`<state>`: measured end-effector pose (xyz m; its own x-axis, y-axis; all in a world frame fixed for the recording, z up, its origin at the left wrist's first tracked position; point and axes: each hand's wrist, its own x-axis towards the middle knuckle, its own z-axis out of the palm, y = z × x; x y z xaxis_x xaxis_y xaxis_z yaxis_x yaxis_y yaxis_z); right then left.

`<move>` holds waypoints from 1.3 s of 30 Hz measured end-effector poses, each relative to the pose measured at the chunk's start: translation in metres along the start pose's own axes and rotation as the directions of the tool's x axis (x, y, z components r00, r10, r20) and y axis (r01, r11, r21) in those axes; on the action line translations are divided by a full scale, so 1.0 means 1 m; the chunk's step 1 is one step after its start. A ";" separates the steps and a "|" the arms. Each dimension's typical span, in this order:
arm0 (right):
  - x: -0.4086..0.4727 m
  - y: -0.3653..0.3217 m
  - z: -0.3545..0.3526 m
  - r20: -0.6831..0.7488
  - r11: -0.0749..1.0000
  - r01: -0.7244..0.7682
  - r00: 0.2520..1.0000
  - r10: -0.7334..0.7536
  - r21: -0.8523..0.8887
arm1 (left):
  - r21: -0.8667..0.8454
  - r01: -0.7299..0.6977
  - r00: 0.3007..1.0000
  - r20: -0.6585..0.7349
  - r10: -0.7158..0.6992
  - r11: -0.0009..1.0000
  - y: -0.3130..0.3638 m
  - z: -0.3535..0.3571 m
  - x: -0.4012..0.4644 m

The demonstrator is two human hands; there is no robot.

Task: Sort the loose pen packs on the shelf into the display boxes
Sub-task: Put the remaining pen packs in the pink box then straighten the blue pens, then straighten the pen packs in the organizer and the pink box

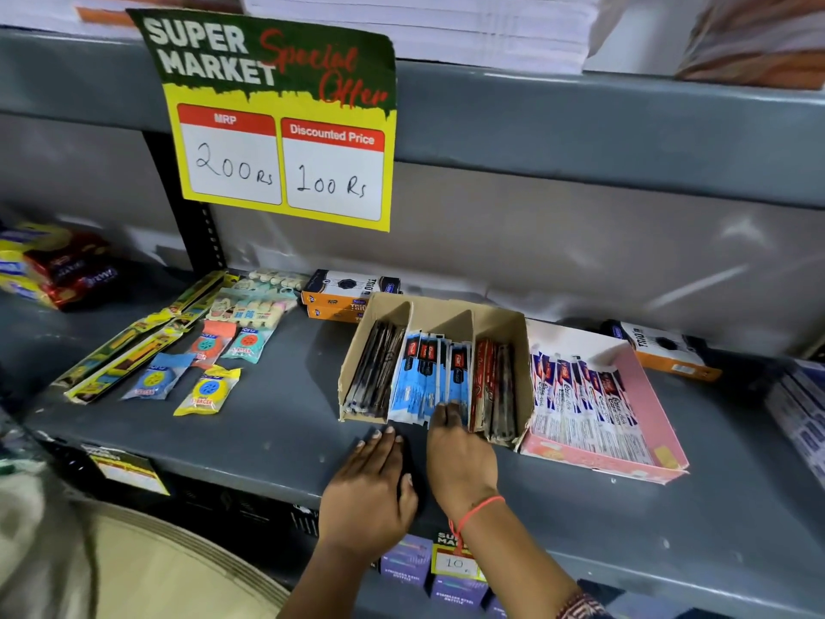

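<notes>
Blue pen packs (pixel 428 377) standing in the middle slot of a cardboard display box (pixel 504 319), right hand (pixel 460 457) reaching in, fingertips on their front ends (grip unclear), left hand (pixel 370 480) flat, fingers together, on the grey shelf (pixel 277 422), pink box (pixel 652 408) just right.

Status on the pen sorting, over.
Left hand flat on shelf, empty. Right hand fingertips on blue pen packs in cardboard box. Nothing blocking.
</notes>
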<state>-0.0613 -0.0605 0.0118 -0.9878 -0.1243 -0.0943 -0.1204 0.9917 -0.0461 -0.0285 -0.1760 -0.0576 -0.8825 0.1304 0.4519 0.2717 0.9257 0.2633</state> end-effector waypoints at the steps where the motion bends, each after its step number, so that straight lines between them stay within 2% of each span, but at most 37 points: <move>1: 0.002 0.000 0.000 -0.002 1.000 0.007 1.000 -0.007 -0.019 | 0.002 -0.001 1.000 0.002 0.001 1.000 0.000 0.000 0.000; 4: 0.007 0.002 -0.004 -0.011 0.998 0.024 1.000 -0.024 -0.054 | 0.001 0.002 1.000 0.008 -0.002 1.000 0.000 0.001 0.000; 8: 0.000 -0.008 -0.007 -0.045 0.997 0.071 0.996 -0.071 -0.002 | -0.017 0.022 0.999 0.032 -0.021 1.000 -0.002 0.001 0.000; 10: -0.005 -0.016 -0.002 -0.133 0.993 0.116 0.985 -0.114 0.014 | -0.032 0.021 0.999 0.035 -0.020 0.999 -0.002 0.001 0.000; 13: 0.003 -0.022 0.001 -0.209 0.988 0.129 0.967 -0.145 -0.089 | -0.040 0.010 0.999 0.036 -0.009 0.999 -0.001 -0.001 0.000; 16: 0.016 -0.021 0.001 -0.098 0.986 0.160 0.982 -0.164 -0.055 | -0.044 0.012 1.000 0.029 -0.011 0.999 -0.001 -0.002 0.000; 18: 0.023 -0.019 0.007 -0.062 0.968 0.245 0.967 -0.248 -0.058 | -0.056 0.020 0.999 0.036 -0.018 0.998 -0.001 -0.002 0.000; 21: 0.025 -0.014 0.004 -0.023 0.972 0.235 0.972 -0.235 0.004 | -0.071 0.022 0.999 0.028 -0.020 0.997 0.000 -0.001 0.000; 23: 0.021 -0.014 0.008 -0.067 0.970 0.235 0.971 -0.231 0.063 | -0.076 0.025 0.999 0.023 -0.023 0.997 -0.001 0.001 -0.001; 24: 0.020 -0.015 0.014 -0.166 0.965 0.254 0.956 -0.241 0.064 | -0.074 0.025 1.000 0.015 -0.024 0.997 -0.001 0.001 -0.002; 26: 0.021 -0.019 0.019 -0.265 0.965 0.252 0.938 -0.225 0.073 | -0.068 0.016 1.000 -0.006 -0.017 0.998 -0.002 0.001 -0.001; 28: 0.023 -0.022 0.015 -0.206 0.966 0.248 0.951 -0.230 0.069 | -0.068 0.006 1.000 -0.017 -0.007 0.998 -0.002 0.002 -0.002; 31: 0.032 -0.016 0.010 0.002 0.977 0.213 0.977 -0.213 0.028 | -0.068 0.021 1.000 0.012 -0.021 0.997 -0.002 0.002 -0.002; 35: 0.033 -0.013 0.014 -0.004 0.978 0.208 0.978 -0.208 -0.015 | -0.059 0.018 0.999 0.029 -0.017 0.998 -0.004 0.003 -0.002; 37: 0.029 -0.013 0.011 -0.008 0.981 0.192 0.981 -0.192 0.002 | -0.055 0.010 1.000 0.027 -0.008 0.998 -0.003 0.003 -0.002; 39: 0.022 -0.015 0.002 -0.081 0.980 0.185 0.981 -0.179 0.077 | -0.058 0.002 1.000 0.009 -0.002 0.998 -0.002 0.003 -0.001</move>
<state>-0.0811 -0.0785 0.0083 -0.9551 -0.2964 -0.0033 -0.2931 0.9460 -0.1388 -0.0289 -0.1771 -0.0610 -0.8862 0.1321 0.4440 0.2916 0.9038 0.3132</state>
